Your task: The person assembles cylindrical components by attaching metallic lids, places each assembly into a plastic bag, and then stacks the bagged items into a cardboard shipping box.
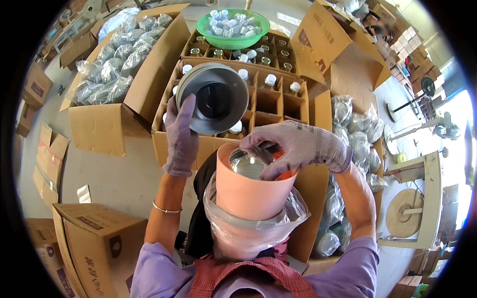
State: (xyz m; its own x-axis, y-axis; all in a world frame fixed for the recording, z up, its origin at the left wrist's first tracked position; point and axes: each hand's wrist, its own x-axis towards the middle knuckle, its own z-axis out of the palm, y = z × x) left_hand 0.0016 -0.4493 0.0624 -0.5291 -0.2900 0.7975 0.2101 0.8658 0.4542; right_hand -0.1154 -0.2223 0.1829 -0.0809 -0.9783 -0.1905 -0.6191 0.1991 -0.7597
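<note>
My gloved left hand (181, 131) grips the side of a grey round vessel (234, 85). Its dark hollow inside faces me, tilted over the divided carton. A pink tapered pot (248, 198) stands upright close to my body, its lower part in a clear plastic bag (228, 236). Inside the pot's mouth sits a shiny, mirror-like round piece (244, 165). My gloved right hand (298, 149) reaches over the pot's right rim, fingers bent and pinched at the edge of that piece. Part of the fingertips is hidden.
Ahead, a divided carton (268, 102) holds several white-capped bottles. Behind it, a green basin (232, 42) of white caps rests on another carton of bottles. Cartons of plastic-wrapped items stand left (117, 64) and right (357, 144). A closed carton (99, 248) is near left.
</note>
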